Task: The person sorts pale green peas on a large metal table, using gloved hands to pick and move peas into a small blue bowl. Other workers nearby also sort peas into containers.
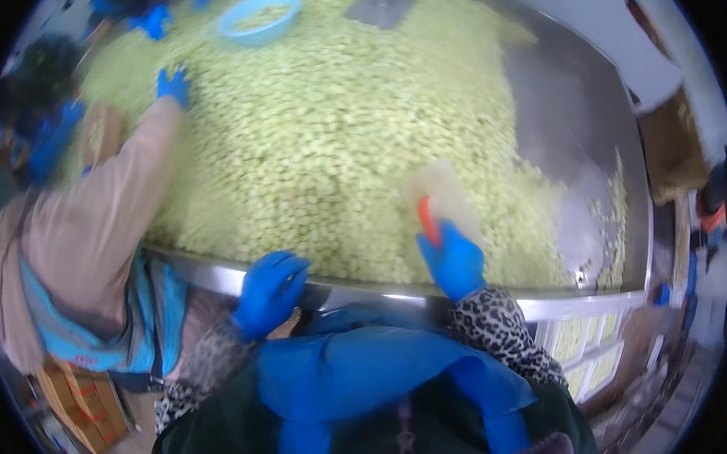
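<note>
A thick layer of small pale-green pieces, perhaps beans or cut vegetable [333,135], covers a large metal table. My right hand [456,262], in a blue glove, is closed on the orange-red handle [427,220] of a flat, pale, blurred tool [445,187] that lies over the pieces near the front edge. My left hand [270,289], also in a blue glove, rests at or just above the table's front rim with its fingers loosely bent. It holds nothing that I can see. The tool's exact kind is too blurred to tell.
At my left a co-worker's gloved hand [173,87] reaches into the pieces; more gloved hands work at the far left. A light-blue basin [260,18] and a grey plate [381,5] lie at the back. White trays of green pieces [589,350] stand below the table's right front corner.
</note>
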The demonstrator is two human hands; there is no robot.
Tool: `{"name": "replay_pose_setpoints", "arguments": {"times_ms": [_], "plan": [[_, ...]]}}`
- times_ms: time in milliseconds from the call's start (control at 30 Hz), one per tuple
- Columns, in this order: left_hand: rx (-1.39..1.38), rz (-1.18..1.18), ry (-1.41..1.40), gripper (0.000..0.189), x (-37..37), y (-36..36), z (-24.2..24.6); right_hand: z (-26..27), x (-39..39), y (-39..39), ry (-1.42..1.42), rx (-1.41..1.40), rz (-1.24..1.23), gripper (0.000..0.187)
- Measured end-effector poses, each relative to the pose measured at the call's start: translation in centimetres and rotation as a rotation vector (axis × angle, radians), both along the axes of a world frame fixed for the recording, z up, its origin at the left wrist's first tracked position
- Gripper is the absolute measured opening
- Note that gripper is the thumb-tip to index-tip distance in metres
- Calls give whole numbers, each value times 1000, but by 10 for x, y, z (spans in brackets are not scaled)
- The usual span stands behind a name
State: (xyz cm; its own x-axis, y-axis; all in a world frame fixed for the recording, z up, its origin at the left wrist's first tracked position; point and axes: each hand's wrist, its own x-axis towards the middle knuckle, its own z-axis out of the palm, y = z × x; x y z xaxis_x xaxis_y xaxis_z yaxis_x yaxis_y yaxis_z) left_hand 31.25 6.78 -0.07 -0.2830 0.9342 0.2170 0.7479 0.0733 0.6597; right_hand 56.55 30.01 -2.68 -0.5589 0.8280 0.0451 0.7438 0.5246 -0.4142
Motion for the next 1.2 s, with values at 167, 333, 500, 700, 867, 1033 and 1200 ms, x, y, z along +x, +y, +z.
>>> {"name": "replay_pose_setpoints", "arguments": {"times_ms": [167,333,500,700,867,1033,1200], "plan": [[79,213,-110,12,-10,4,-26,31,-17,-20,-33,-250,24,46],[144,152,-40,21,3,-17,-74,3,11,-21,130,-321,0,40],[163,147,-97,30,3,-18,-78,9,24,18,10,-253,-110,42],[64,170,-256,18,1,-3,-36,-23,85,110,-17,125,-72,36],[-17,251,-410,14,-7,1,-64,-27,61,134,-285,-83,-196,44],[32,166,-178,14,-20,31,-27,-43,53,140,-207,-23,-148,45],[-27,65,-235,16,-25,78,-14,-50,27,159,-192,-242,-122,44]]}}
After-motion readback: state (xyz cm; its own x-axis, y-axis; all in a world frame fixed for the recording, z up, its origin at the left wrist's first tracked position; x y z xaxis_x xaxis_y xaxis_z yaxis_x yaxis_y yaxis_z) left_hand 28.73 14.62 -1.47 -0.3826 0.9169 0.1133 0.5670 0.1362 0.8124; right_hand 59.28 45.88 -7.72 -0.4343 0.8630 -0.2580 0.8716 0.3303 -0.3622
